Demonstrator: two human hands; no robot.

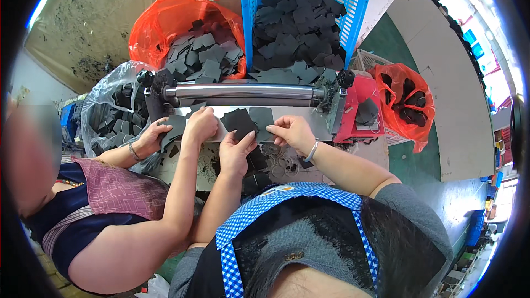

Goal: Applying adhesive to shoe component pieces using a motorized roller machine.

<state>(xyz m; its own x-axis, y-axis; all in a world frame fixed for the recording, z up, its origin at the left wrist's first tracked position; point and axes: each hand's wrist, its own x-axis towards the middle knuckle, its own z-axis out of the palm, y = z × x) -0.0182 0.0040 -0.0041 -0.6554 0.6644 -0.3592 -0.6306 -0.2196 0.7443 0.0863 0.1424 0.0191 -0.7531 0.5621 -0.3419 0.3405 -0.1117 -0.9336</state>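
Note:
My left hand (pixel 236 152) grips a dark grey square piece (pixel 239 123), thumb on top, in front of a machine with a shiny metal roller (pixel 243 91). My right hand (pixel 293 133), with a bangle at the wrist, has thumb and fingers closed at the right edge of a second grey square (pixel 261 116) by the metal feed plate (pixel 317 122). At my left, a co-worker's hand (pixel 150 139) holds several grey pieces (pixel 175 128). That person's other hand (pixel 202 125) is closed by the plate, close to my left hand.
Behind the roller stand a blue basket (pixel 247 22) and a red bag (pixel 149 27), both heaped with grey pieces. A clear bag (pixel 98 96) of pieces is at the left. Another red bag (pixel 422 127) and a pink box (pixel 359 85) stand at the right.

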